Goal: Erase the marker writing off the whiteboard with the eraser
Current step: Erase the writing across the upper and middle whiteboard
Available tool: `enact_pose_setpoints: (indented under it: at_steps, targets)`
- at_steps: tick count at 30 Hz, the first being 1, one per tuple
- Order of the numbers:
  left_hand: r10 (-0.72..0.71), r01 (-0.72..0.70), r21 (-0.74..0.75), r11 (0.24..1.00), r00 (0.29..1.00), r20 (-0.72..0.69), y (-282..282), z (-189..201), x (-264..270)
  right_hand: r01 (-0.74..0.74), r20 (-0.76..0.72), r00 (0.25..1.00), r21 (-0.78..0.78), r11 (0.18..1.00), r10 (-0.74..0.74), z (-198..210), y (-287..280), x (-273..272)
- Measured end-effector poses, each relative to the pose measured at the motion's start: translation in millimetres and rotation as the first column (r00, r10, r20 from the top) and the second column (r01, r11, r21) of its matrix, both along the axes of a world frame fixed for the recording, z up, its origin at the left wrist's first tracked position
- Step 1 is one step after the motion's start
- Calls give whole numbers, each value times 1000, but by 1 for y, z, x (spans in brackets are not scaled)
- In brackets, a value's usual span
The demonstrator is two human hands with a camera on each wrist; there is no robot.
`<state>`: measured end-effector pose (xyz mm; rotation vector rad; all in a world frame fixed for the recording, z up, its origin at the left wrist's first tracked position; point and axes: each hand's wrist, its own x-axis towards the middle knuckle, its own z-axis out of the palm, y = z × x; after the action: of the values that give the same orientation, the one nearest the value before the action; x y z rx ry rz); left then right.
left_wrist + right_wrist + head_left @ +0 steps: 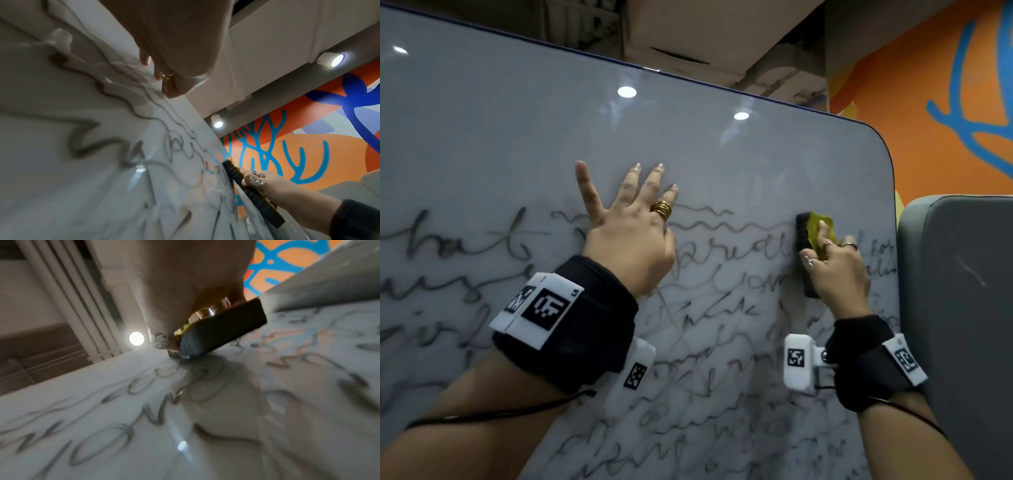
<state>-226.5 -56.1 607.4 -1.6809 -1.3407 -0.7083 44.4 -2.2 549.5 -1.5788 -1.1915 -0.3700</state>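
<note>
Broadly, the whiteboard (482,137) filled the head view, its lower part covered in smeared grey marker writing (705,308) running under and below both hands. Beside its right edge stood a grey cushioned panel (959,308), with an orange and blue mural (945,85) above. The left hand (630,233) lay flat against the board, fingers (654,181) straight and spread wide, holding nothing, a gold ring (661,209) on one. Well to its right, the right hand (839,274) gripped the black and yellow eraser (808,236), fingers (825,236) curled over its yellow back and thumb at its left side, the black face pressed onto the writing.
</note>
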Motion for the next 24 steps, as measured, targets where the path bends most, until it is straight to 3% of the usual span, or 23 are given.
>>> enact_pose_setpoints:
  at_steps: [3, 5, 8, 13, 15, 18, 21, 24]
  targets:
    - [13, -12, 6, 1000, 999, -36, -1, 1, -2, -66, 32, 997, 25, 997, 65, -1, 1, 1]
    - [4, -3, 7, 1000, 1000, -24, -1, 1, -1, -152, 153, 978, 56, 987, 141, -3, -3, -11]
    - [0, 0, -4, 1000, 1000, 3, 0, -1, 3, -92, 279, 956, -8, 996, 90, -9, -3, -15]
    - [10, -10, 1, 1000, 1000, -8, 1, -1, 2, 14, 43, 999, -63, 998, -12, -10, -1, 23]
    - [8, -8, -3, 1000, 1000, -3, 1, -2, 3, -11, 49, 999, -35, 999, 12, -9, -1, 14]
    - [20, -20, 0, 1000, 1000, 9, 1, -5, 9, -95, 193, 978, 37, 995, 86, -6, -10, -33]
    - [41, -41, 6, 999, 999, 28, 2, -7, 14, -173, 407, 905, 87, 981, 123, -5, -18, -84]
    - [46, -46, -7, 999, 999, 22, 0, -2, 10, -172, 532, 841, 88, 981, 99, 4, -26, -96]
